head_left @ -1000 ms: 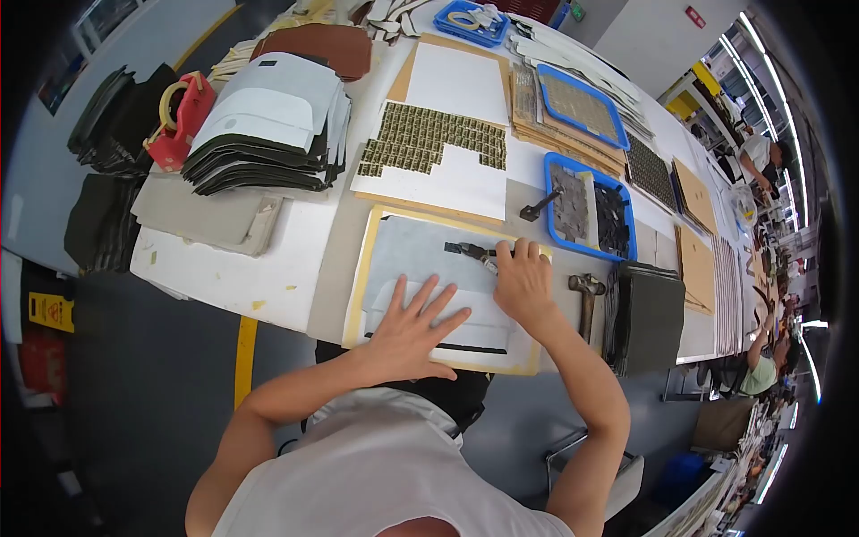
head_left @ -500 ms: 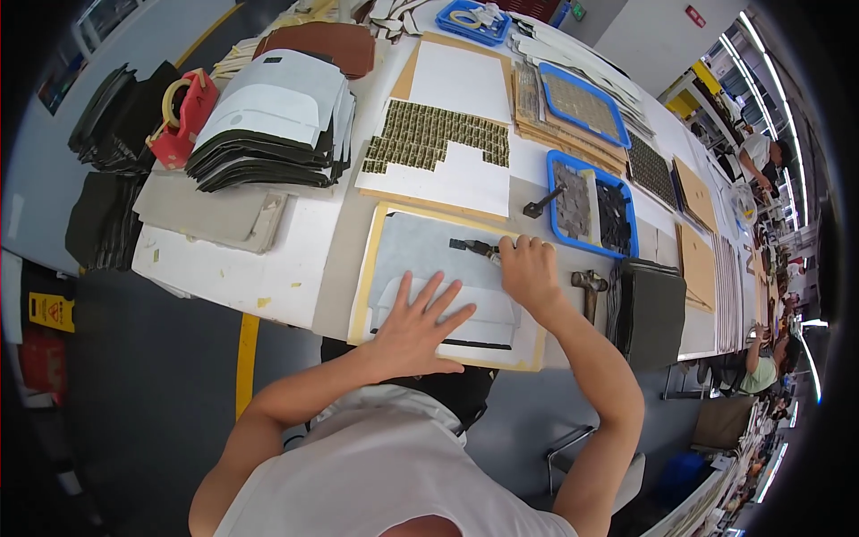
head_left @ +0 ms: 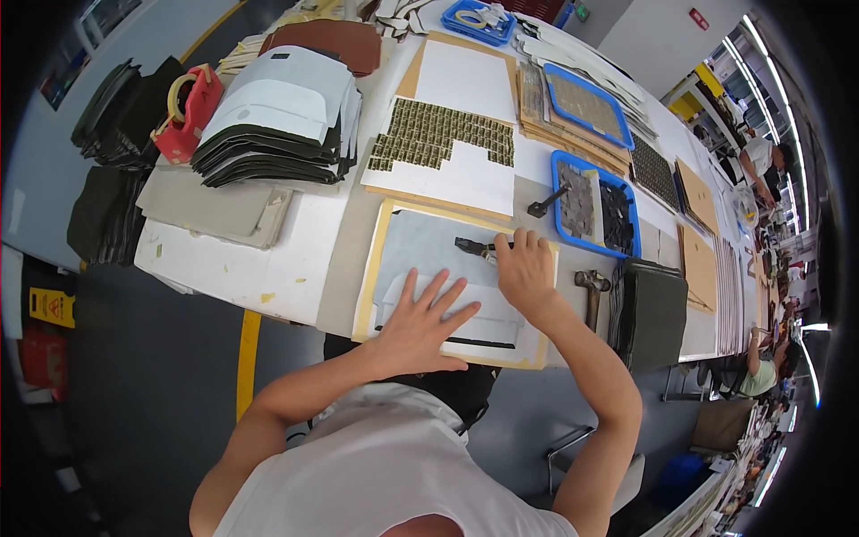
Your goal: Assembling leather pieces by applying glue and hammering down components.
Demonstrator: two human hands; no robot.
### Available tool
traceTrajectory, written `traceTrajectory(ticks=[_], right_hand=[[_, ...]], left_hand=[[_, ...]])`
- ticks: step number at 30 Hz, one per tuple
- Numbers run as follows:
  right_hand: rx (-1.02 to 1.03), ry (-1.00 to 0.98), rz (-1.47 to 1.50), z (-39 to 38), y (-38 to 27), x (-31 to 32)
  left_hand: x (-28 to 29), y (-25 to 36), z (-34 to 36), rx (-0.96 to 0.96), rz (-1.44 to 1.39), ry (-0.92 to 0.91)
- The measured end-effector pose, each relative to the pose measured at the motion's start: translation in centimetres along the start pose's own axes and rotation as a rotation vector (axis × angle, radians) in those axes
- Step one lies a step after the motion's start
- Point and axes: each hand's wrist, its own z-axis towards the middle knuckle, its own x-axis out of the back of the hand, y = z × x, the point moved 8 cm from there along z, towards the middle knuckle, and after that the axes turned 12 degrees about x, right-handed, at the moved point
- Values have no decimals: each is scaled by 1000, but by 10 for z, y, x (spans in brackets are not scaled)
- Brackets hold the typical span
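Note:
A pale blue-grey sheet panel (head_left: 416, 242) with dark edging lies on a yellow-bordered board (head_left: 365, 295) at the table's front edge. My left hand (head_left: 419, 322) presses flat on its lower part, fingers spread. In my right hand (head_left: 526, 273) is a pair of pliers (head_left: 474, 246), gripped by the handles. Their dark head points left and lies over the panel's upper middle; whatever is between the jaws is too small to make out. To the right of that hand, a hammer (head_left: 591, 295) lies beside a stack of dark panels (head_left: 658, 313).
Beyond the board, a white sheet (head_left: 438, 190) bears rows of small patterned pieces. A blue tray (head_left: 559, 219) holds grey and black pieces, with a black-headed tool (head_left: 539, 208) beside it. At left stand stacked panels (head_left: 259, 116) and a red tape dispenser (head_left: 188, 116). Other people work far right.
The pliers' head has shifted slightly left, over the small dark patch seen at its tip before. My left hand stays in place on the panel. The whole view has moved a little.

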Motion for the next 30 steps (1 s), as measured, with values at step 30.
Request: traceTrajectory(ticks=[30], right_hand=[[-679,97,211,-180,37,14]], left_hand=[[38,4,-11,4,-66,48]])
